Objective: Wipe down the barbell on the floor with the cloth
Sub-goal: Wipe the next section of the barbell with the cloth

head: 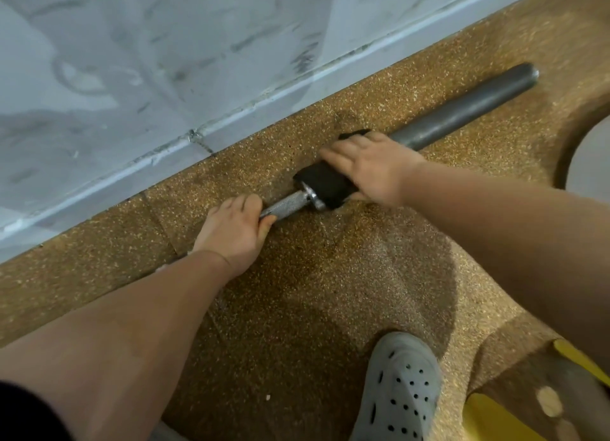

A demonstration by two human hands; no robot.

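Clamped round the knurled shaft [284,206], the left hand [236,224] appears to steady the barbell [462,110] against rolling on the floor [297,292], while the right hand [369,170], at its 2 o'clock, grips the black cloth [325,185] around the thick end.

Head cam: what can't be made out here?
All head view.
Hidden: the grey steel barbell beyond the left hand, under that hand and forearm.
Hidden: part of the black cloth and the sleeve inside it, under the right hand.
Cut off: yellow object, by the bottom-right edge; unidentifiable.
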